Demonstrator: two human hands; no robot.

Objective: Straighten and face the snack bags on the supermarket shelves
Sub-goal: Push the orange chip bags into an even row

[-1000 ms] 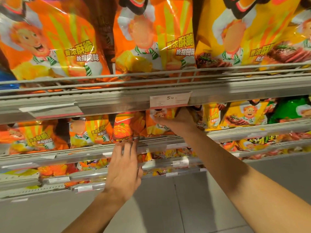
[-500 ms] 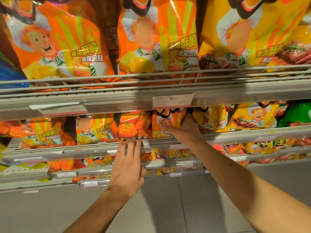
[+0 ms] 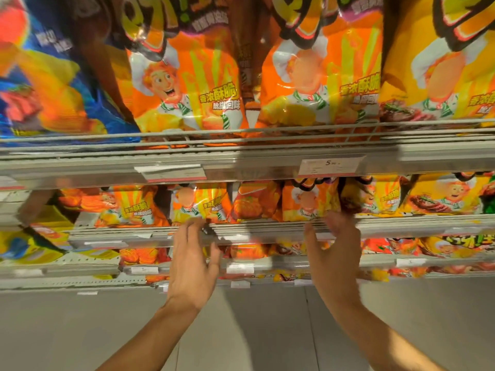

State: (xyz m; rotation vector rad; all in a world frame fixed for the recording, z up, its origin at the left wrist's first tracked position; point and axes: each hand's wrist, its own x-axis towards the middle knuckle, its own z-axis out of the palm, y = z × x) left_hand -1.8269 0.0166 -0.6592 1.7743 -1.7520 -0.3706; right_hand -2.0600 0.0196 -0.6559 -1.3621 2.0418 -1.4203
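**Both hands raised at the second shelf's front rail**

While both forearms reach up from the bottom edge of my view, I see my left hand (image 3: 191, 266) nearest, back toward me, fingers straight and slightly spread, holding nothing; its fingertips (image 3: 197, 223) lie at the front rail (image 3: 254, 228) of the second shelf, though the blur keeps me from telling whether they touch it; my right hand (image 3: 336, 253) is up beside it to the right, fingers loosely extended and blurred, empty as well, its tips at the same rail just below a small orange bag (image 3: 308, 200); behind that rail the small snack bags (image 3: 198, 204) stand in a row along the shelf's front edge, mostly upright, with one orange bag (image 3: 254, 202) between the two hands showing a different face; toward the left end a bag (image 3: 128, 207) leans sideways; above, a price tag (image 3: 330, 166) marked 5 sits on the upper shelf's front edge; farthest up, large orange bags (image 3: 187, 87) stand behind the wire rail (image 3: 241, 132), a blue bag (image 3: 53, 76) at the left end.
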